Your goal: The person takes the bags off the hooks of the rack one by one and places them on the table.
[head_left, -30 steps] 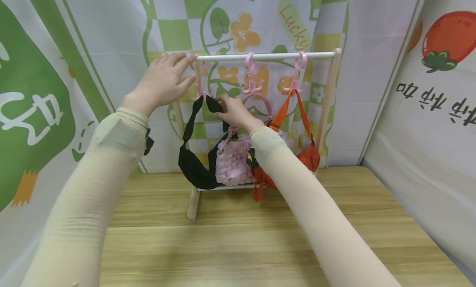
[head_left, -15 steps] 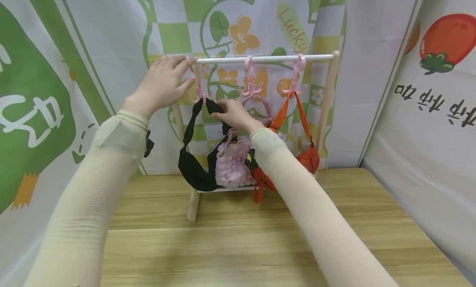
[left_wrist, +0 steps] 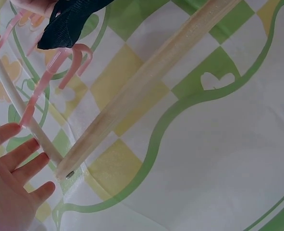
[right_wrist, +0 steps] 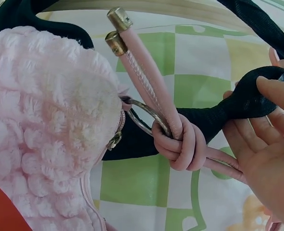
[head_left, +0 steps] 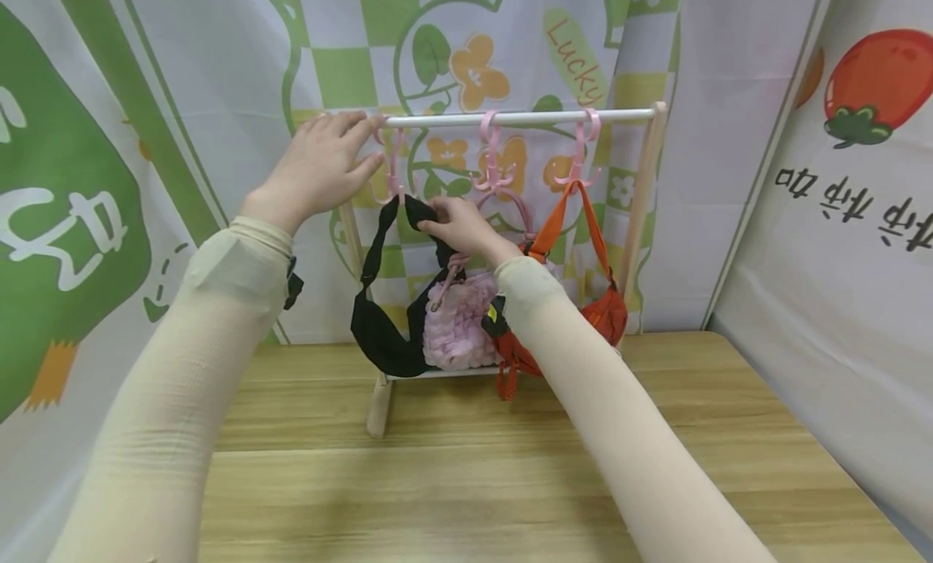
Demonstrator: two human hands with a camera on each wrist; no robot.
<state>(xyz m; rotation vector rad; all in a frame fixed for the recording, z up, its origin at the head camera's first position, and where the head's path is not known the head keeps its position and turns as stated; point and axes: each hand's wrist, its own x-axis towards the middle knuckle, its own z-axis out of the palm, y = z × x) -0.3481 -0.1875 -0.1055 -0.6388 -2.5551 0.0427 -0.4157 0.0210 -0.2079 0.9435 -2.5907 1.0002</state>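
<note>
My left hand (head_left: 324,162) lies over the left end of the white rail (head_left: 539,117), its fingers extended beside the first pink hook (head_left: 394,170). In the left wrist view its fingertips are spread along that rail. From this hook hangs a black shoulder bag (head_left: 386,344) by its strap (right_wrist: 252,91). My right hand (head_left: 466,227) pinches the strap a little below the hook, thumb on one side and fingers behind. Close under this hand sits a fluffy pink bag (head_left: 459,324); its knotted pink handle (right_wrist: 182,149) passes by my fingers in the right wrist view.
An orange bag (head_left: 605,312) hangs from the right-hand pink hook (head_left: 579,154), partly behind my right forearm. A middle hook (head_left: 493,158) carries the pink bag's handle. The rack's wooden post (head_left: 645,198) stands at right, on a wooden table (head_left: 466,482). Printed curtains surround it.
Hardly anything differs. My right hand keeps its pinch on the black strap and my left hand stays at the rail; the whole view shifts very slightly.
</note>
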